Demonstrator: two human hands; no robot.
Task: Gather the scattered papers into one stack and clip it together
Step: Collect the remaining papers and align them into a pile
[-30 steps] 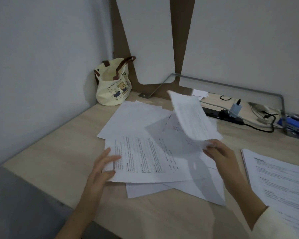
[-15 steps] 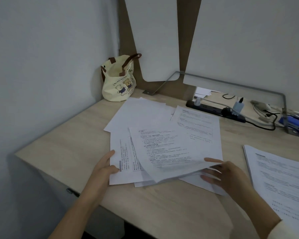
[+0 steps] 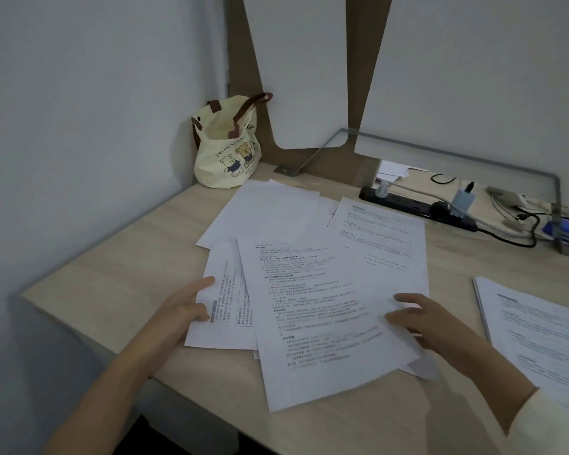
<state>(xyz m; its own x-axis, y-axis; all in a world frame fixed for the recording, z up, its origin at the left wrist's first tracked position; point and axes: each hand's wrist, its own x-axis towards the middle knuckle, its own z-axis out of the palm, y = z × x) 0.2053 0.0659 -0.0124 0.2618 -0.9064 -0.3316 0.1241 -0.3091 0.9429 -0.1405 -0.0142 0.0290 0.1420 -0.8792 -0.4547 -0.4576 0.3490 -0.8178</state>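
Observation:
Several printed white sheets lie fanned and overlapping on the wooden desk (image 3: 119,274). The top sheet (image 3: 319,316) lies flat and slanted across the pile. Under it a sheet with sideways text (image 3: 224,297) pokes out to the left, and another printed sheet (image 3: 381,231) and blank sheets (image 3: 270,211) spread behind. My left hand (image 3: 184,310) rests at the left edge of the sideways sheet, thumb on top. My right hand (image 3: 424,320) lies palm down on the top sheet's right edge, fingers apart. No clip is visible.
A separate printed stack (image 3: 539,333) lies at the right edge. A cream tote bag (image 3: 227,152) with bears stands in the back left corner. A black power strip (image 3: 414,205) with plugs and cables runs along the back, under a glass shelf (image 3: 457,149). The wall is close on the left.
The sheet my right hand held up in the air has come down flat on top of the pile. My right hand now rests on it. My left hand stayed at the left edge.

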